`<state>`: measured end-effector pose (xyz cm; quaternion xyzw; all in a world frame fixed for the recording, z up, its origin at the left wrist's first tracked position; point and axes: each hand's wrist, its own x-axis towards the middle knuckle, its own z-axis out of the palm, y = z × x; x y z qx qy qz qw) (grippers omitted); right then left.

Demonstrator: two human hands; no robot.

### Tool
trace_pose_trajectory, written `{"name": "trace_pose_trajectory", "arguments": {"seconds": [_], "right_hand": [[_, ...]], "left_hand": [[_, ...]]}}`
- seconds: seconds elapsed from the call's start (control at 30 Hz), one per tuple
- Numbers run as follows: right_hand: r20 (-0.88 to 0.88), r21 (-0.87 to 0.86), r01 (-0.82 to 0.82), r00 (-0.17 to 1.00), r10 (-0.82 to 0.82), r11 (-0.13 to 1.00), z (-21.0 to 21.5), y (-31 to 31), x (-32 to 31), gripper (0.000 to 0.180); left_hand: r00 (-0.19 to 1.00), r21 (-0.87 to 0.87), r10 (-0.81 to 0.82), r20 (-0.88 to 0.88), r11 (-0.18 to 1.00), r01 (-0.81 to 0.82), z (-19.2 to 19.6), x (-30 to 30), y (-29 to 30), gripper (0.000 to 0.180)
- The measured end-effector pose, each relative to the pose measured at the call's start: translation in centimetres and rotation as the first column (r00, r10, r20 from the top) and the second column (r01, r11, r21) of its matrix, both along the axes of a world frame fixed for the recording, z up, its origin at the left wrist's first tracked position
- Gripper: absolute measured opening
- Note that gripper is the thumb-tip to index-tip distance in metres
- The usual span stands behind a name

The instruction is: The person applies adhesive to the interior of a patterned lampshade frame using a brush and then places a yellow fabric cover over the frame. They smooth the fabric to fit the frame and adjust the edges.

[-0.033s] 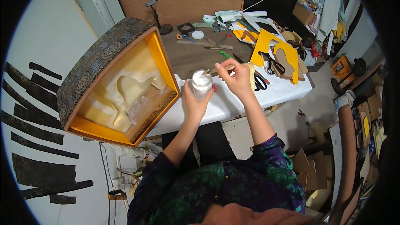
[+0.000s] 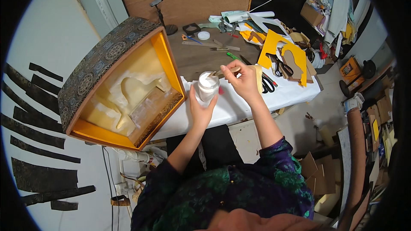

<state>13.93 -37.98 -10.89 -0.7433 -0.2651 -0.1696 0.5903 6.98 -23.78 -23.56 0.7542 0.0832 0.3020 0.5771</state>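
My left hand (image 2: 204, 109) is wrapped round a clear jar (image 2: 207, 92) of white paste. The jar is off its lid and stands out over the white-covered near edge of the table. Between the fingers of my right hand (image 2: 244, 83) is a slim tan-handled tool (image 2: 220, 72), its tip dipping into the jar's mouth. The kind of tip is hidden in the paste. Left of the jar, an open fan-shaped box (image 2: 176, 62) leans with its yellow-lined inside facing me. It has a patterned dark outer wall and cream shaped recesses with whitish smears.
Beyond the jar lie a white round lid (image 2: 203, 36), a metal ruler (image 2: 222, 47) and a green cutter (image 2: 233, 55). To the right are black-handled scissors (image 2: 283, 67) and yellow cut-out sheets (image 2: 271, 45). Dark fabric strips (image 2: 38, 131) lie at the far left.
The jar and my left hand have shifted very slightly to the right. The rest looks the same.
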Motion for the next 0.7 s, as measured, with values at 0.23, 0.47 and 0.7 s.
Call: {"name": "trace_pose_trajectory", "arguments": {"seconds": [0.23,0.47,0.7], "right_hand": [[-0.003,-0.147,0.078,0.997,-0.080,0.986,-1.0,2.0,0.1,0.026],[-0.499,0.528,0.328,0.866,-0.027,0.784,-2.9,0.5,1.0,0.028],[-0.430,0.665,0.229,0.896,0.113,0.711,-2.6,4.0,-3.4,0.031]], "left_hand": [[0.991,0.216,-0.073,0.113,0.975,0.047,2.1,-13.7,7.1,0.043],[0.895,0.048,0.182,0.408,0.974,-0.220,4.8,-20.6,12.6,0.038],[0.635,-0.040,0.485,0.601,0.812,-0.583,5.3,-22.5,16.9,0.029]]}}
